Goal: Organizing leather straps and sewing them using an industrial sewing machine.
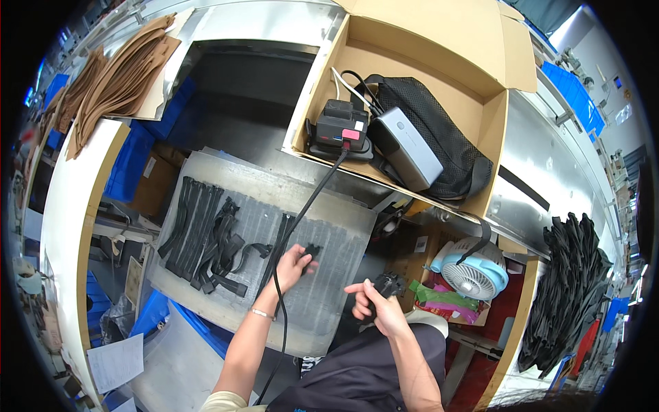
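My left hand (295, 264) is closed on a small black piece (312, 253) over a translucent grey board (329, 288), beside a hanging black cable (302, 216). Black strips (189, 226) lie on the board's left part, some side by side, some tangled, with a few more dark strips near my left hand. My right hand (377, 305) is closed on a dark bundle (389, 285) just right of the board, its index finger pointing left. What exactly either black item is, I cannot tell.
An open cardboard box (501, 41) holds a black mesh bag (453, 165), a power bank (405, 147) and a black device (336, 127). A blue fan (470, 275) sits right. Brown strips (123, 69) lie upper left, black straps (563, 288) far right, blue bins (123, 165) below left.
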Demonstrator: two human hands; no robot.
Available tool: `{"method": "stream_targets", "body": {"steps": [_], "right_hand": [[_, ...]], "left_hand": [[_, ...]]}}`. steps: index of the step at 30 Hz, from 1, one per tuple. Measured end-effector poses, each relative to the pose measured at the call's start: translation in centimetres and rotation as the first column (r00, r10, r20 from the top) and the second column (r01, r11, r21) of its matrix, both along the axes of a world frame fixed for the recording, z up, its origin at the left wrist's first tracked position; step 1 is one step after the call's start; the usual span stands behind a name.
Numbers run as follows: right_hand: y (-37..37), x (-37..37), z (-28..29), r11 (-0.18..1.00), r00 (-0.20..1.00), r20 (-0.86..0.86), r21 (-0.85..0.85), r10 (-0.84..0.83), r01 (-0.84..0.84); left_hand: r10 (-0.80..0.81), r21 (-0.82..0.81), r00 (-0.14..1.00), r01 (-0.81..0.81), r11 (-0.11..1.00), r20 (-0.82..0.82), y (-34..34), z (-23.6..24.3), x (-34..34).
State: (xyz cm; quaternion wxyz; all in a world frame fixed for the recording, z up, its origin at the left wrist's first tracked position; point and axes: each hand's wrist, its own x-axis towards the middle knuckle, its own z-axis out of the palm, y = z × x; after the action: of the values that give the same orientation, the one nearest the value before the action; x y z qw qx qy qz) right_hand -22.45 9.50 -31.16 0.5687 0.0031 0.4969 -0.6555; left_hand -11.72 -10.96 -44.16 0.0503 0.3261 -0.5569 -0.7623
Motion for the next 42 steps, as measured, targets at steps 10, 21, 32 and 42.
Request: {"method": "stream_targets", "body": {"steps": [10,21,32,42], "right_hand": [[-0.2,2.9,-0.5,0.984,0.959,-0.221,0.007,0.177,-0.180],[-0.1,2.2,3.1,0.976,0.851,-0.516,-0.116,0.098,-0.183],[-0.8,0.9,5.3,0.944,0.990,-0.114,-0.327,-0.080,0.039],[-1.8,2.0,-1.6,0.998,0.989,-0.132,-0.033,-0.062,0.058]], "left_hand": [[-0.094,0.294,0.941,0.195,0.936,-0.324,8.9,9.4,3.6],[-0.120,0.023,0.979,0.125,0.992,-0.168,5.9,4.7,3.9],[0.350,-0.728,0.809,0.134,0.673,0.473,-5.6,-3.7,-1.1],[0.098,0.241,0.966,-0.039,0.970,-0.239,4.3,7.3,5.4]]}}
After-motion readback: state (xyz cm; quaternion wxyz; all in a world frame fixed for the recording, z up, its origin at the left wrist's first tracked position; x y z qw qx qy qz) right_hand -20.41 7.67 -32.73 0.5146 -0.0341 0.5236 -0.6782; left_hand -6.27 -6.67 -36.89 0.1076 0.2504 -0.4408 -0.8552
